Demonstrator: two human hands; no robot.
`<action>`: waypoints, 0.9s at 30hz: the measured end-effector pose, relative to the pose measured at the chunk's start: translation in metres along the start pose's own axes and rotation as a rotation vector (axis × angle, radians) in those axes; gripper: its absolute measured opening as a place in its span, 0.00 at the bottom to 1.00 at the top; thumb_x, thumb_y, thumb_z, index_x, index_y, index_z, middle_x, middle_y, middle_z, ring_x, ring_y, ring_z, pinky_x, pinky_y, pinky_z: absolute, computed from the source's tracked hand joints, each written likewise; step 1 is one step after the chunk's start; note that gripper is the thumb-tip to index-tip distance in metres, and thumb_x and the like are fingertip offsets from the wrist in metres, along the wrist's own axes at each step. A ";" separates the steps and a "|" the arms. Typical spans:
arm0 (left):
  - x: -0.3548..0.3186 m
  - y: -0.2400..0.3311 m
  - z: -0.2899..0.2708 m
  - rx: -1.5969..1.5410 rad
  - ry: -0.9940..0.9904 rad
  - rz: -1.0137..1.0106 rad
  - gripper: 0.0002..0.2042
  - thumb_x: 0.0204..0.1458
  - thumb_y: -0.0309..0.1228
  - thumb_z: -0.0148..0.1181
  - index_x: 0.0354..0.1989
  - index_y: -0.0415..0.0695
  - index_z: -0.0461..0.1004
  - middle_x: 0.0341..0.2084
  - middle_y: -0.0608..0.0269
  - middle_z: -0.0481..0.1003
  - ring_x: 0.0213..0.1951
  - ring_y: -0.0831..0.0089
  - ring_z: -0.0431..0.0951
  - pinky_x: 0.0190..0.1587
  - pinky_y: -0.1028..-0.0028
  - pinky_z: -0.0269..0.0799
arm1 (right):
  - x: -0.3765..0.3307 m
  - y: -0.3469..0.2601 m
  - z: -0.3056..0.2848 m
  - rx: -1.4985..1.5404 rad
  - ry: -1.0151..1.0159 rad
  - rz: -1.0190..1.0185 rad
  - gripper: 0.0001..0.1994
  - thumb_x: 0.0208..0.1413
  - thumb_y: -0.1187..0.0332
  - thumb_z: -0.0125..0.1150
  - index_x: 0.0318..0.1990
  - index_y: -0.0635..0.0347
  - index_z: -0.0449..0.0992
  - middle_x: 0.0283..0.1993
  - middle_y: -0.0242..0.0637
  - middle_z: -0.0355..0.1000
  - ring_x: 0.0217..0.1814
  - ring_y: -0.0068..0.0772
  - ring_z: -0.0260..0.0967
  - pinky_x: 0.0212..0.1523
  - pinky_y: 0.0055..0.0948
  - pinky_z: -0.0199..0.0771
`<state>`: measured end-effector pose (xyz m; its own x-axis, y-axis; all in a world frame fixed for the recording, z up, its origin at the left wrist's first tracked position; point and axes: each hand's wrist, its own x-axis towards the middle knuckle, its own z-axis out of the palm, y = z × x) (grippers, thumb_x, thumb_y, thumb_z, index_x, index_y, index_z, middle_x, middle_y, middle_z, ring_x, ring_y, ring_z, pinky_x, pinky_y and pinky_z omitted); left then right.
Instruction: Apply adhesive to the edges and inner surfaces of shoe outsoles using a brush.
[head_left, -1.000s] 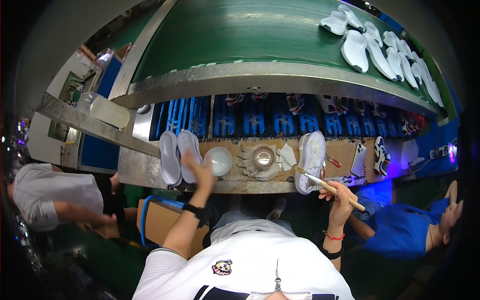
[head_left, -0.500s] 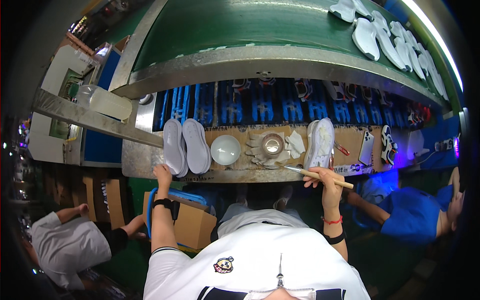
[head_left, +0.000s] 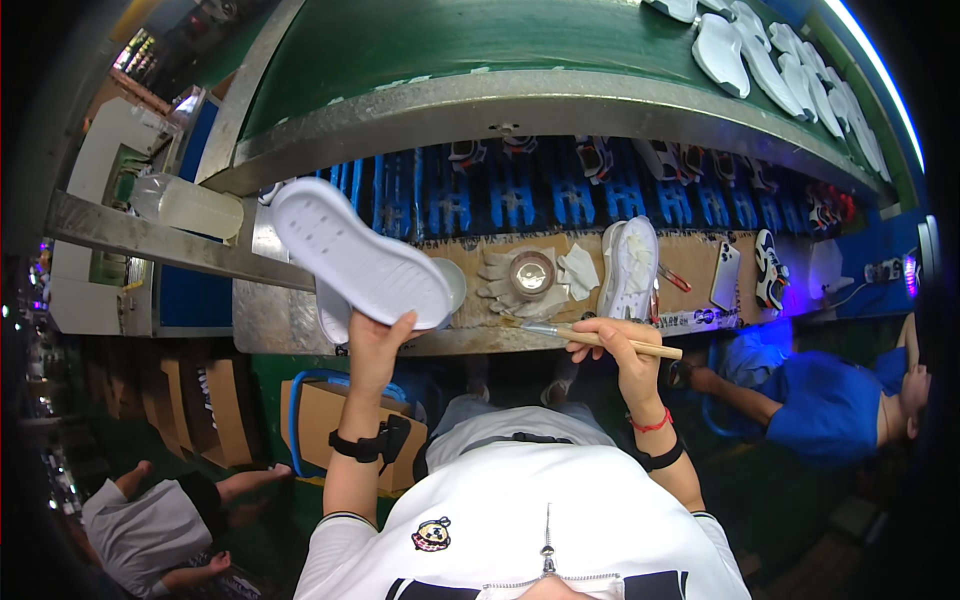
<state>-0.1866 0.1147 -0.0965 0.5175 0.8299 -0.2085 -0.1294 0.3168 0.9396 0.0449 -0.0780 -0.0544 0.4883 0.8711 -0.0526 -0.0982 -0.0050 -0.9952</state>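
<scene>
Head view, directions from centre: one white shoe sole [head_left: 365,260], ten o'clock, raised and tilted above the bench [head_left: 275,315], its lower end clamped in the left hand [head_left: 372,350]; one wood-handled brush [head_left: 655,349], four o'clock, gripped in the right hand [head_left: 625,350], bristles toward nine. Markings: dark printing on a pale strip [head_left: 683,321] along the bench's near edge, three o'clock; embroidered badge [head_left: 432,534] on the white shirt [head_left: 540,500], six to seven.
</scene>
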 end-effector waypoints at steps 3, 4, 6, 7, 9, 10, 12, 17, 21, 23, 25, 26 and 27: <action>0.002 0.009 0.033 0.029 -0.025 0.072 0.21 0.48 0.15 0.54 0.51 0.35 0.58 0.47 0.52 0.67 0.46 0.69 0.73 0.42 0.72 0.77 | 0.005 -0.010 0.008 0.001 -0.006 -0.074 0.13 0.57 0.72 0.46 0.37 0.73 0.76 0.29 0.46 0.76 0.27 0.27 0.73 0.27 0.18 0.70; 0.002 0.009 0.038 0.030 -0.024 0.071 0.21 0.48 0.15 0.54 0.51 0.35 0.58 0.47 0.52 0.67 0.46 0.69 0.73 0.42 0.72 0.77 | 0.007 -0.012 0.010 0.004 -0.016 -0.128 0.13 0.57 0.72 0.46 0.37 0.73 0.76 0.29 0.45 0.75 0.27 0.28 0.73 0.28 0.19 0.71; 0.003 0.009 0.047 0.132 -0.024 0.170 0.20 0.48 0.15 0.54 0.50 0.34 0.58 0.44 0.53 0.69 0.44 0.70 0.74 0.43 0.74 0.75 | 0.011 -0.014 0.014 -0.033 -0.040 -0.172 0.12 0.56 0.73 0.46 0.36 0.73 0.76 0.28 0.45 0.75 0.26 0.28 0.73 0.28 0.20 0.72; 0.001 0.012 0.052 0.131 -0.014 0.166 0.19 0.48 0.16 0.55 0.49 0.33 0.59 0.42 0.55 0.71 0.42 0.72 0.74 0.43 0.76 0.73 | 0.014 -0.015 0.016 -0.070 -0.067 -0.216 0.12 0.56 0.74 0.47 0.35 0.73 0.76 0.28 0.44 0.75 0.26 0.28 0.73 0.28 0.21 0.73; 0.000 0.012 0.057 0.168 -0.029 0.173 0.19 0.48 0.16 0.55 0.49 0.33 0.59 0.41 0.55 0.71 0.42 0.73 0.74 0.43 0.77 0.73 | 0.018 -0.016 0.021 -0.132 -0.076 -0.233 0.11 0.55 0.74 0.47 0.35 0.72 0.77 0.27 0.44 0.75 0.25 0.27 0.73 0.27 0.21 0.73; 0.000 0.012 0.059 0.204 -0.041 0.180 0.19 0.48 0.17 0.55 0.49 0.33 0.60 0.41 0.55 0.71 0.41 0.73 0.74 0.42 0.77 0.73 | 0.019 -0.016 0.022 -0.195 -0.088 -0.249 0.11 0.54 0.75 0.47 0.34 0.71 0.77 0.26 0.43 0.75 0.24 0.27 0.73 0.26 0.21 0.72; -0.001 0.014 0.062 0.217 -0.039 0.197 0.19 0.49 0.18 0.55 0.49 0.33 0.60 0.40 0.55 0.72 0.41 0.74 0.74 0.41 0.78 0.73 | 0.021 -0.021 0.016 -0.255 -0.128 -0.289 0.10 0.53 0.75 0.48 0.33 0.70 0.77 0.26 0.43 0.75 0.23 0.27 0.73 0.25 0.21 0.72; -0.002 0.018 0.067 0.305 -0.063 0.214 0.19 0.49 0.19 0.55 0.50 0.33 0.61 0.38 0.56 0.73 0.38 0.75 0.75 0.39 0.79 0.73 | 0.025 -0.025 0.012 -0.275 -0.117 -0.321 0.09 0.51 0.77 0.50 0.32 0.69 0.78 0.24 0.42 0.75 0.21 0.28 0.72 0.24 0.22 0.70; 0.000 0.018 0.067 0.307 -0.057 0.222 0.18 0.49 0.19 0.56 0.49 0.33 0.62 0.37 0.56 0.73 0.37 0.75 0.76 0.39 0.79 0.73 | 0.028 -0.032 0.010 -0.345 -0.161 -0.392 0.09 0.51 0.76 0.49 0.31 0.69 0.77 0.23 0.41 0.74 0.20 0.28 0.71 0.23 0.22 0.70; 0.001 0.017 0.067 0.330 -0.060 0.223 0.18 0.49 0.19 0.56 0.48 0.33 0.62 0.37 0.56 0.73 0.37 0.75 0.76 0.39 0.79 0.74 | 0.026 -0.033 0.003 -0.330 -0.171 -0.338 0.09 0.50 0.76 0.50 0.30 0.69 0.77 0.23 0.40 0.74 0.20 0.28 0.71 0.22 0.21 0.69; 0.000 0.016 0.069 0.336 -0.067 0.223 0.18 0.48 0.19 0.56 0.48 0.34 0.63 0.37 0.56 0.74 0.36 0.75 0.76 0.38 0.78 0.74 | 0.028 -0.035 0.006 -0.336 -0.146 -0.351 0.09 0.50 0.76 0.50 0.30 0.69 0.77 0.22 0.40 0.74 0.20 0.28 0.71 0.22 0.21 0.69; 0.001 0.016 0.069 0.335 -0.068 0.223 0.18 0.48 0.19 0.56 0.48 0.34 0.63 0.37 0.56 0.74 0.36 0.75 0.76 0.38 0.78 0.74 | 0.030 -0.036 0.008 -0.344 -0.120 -0.364 0.09 0.50 0.76 0.50 0.30 0.69 0.77 0.22 0.40 0.74 0.20 0.28 0.71 0.22 0.22 0.69; 0.001 0.016 0.069 0.339 -0.077 0.221 0.18 0.48 0.19 0.56 0.49 0.34 0.62 0.37 0.55 0.74 0.37 0.75 0.76 0.39 0.78 0.74 | 0.031 -0.036 0.007 -0.345 -0.118 -0.364 0.09 0.50 0.76 0.50 0.30 0.69 0.77 0.22 0.40 0.74 0.20 0.28 0.71 0.22 0.22 0.69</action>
<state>-0.1301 0.0893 -0.0627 0.5722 0.8199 0.0170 0.0346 -0.0449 0.9984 0.0579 -0.0473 -0.0194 0.3342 0.8961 0.2919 0.3610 0.1644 -0.9180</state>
